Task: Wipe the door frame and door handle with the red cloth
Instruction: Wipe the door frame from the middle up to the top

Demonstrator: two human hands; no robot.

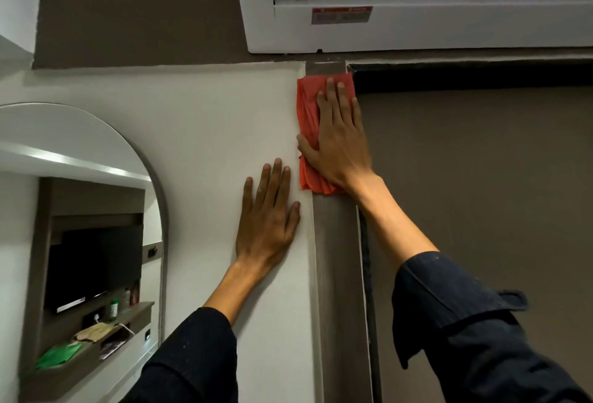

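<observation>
The red cloth (308,107) is folded and pressed flat against the upper end of the grey-brown door frame (337,258), just under its top corner. My right hand (340,139) lies on the cloth with fingers spread upward and the thumb hooked over its left edge. My left hand (269,213) rests flat and empty on the white wall, just left of the frame and lower than the cloth. The brown door (481,194) fills the space right of the frame. No door handle is in view.
A white air conditioner (417,10) hangs directly above the frame's top. An arched mirror (80,226) on the left wall reflects a shelf niche with a screen and small items. White wall (208,120) spans between mirror and frame.
</observation>
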